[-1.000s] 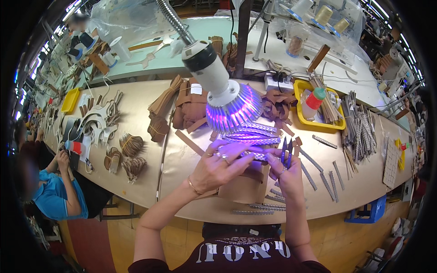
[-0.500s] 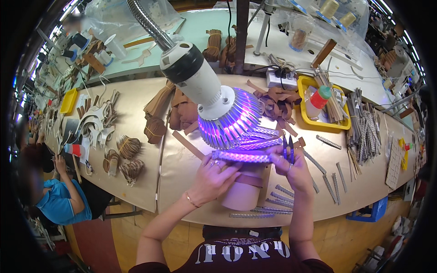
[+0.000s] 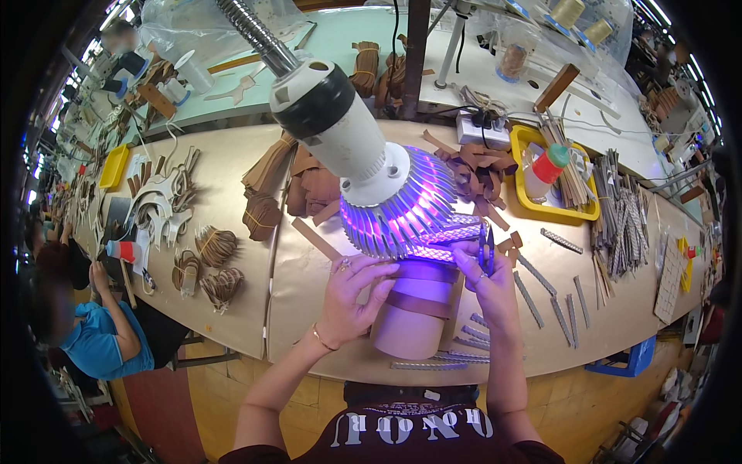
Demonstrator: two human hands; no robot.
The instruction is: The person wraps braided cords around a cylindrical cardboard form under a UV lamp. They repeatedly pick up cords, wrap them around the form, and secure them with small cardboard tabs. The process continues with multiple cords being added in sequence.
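Observation:
Under the glowing purple lamp (image 3: 398, 205) stands a tan cylinder (image 3: 406, 332) with a brown strap (image 3: 418, 305) around it. My left hand (image 3: 355, 298) is at the cylinder's left side, fingers stretched and thumb apart, holding nothing that I can see. My right hand (image 3: 488, 290) pinches the end of a braided strip (image 3: 431, 253) that lies across the cylinder's top, partly hidden by the lamp. A dark, two-pointed hand tool (image 3: 486, 246), like small snips, sticks up out of the same hand. Another braided strip (image 3: 456, 231) lies just behind.
Loose braided strips (image 3: 556, 317) lie at the right, near a yellow tray (image 3: 556, 210) with a green-capped bottle (image 3: 546, 170). Brown strap bundles (image 3: 263, 216) lie behind left. The lamp's metal neck (image 3: 259, 35) hangs overhead. A person in blue (image 3: 108, 340) sits at far left.
The braided strip has moved from in front of the lamp to below its rim, against the cylinder's top. My left hand has let go of its left end and spread its fingers.

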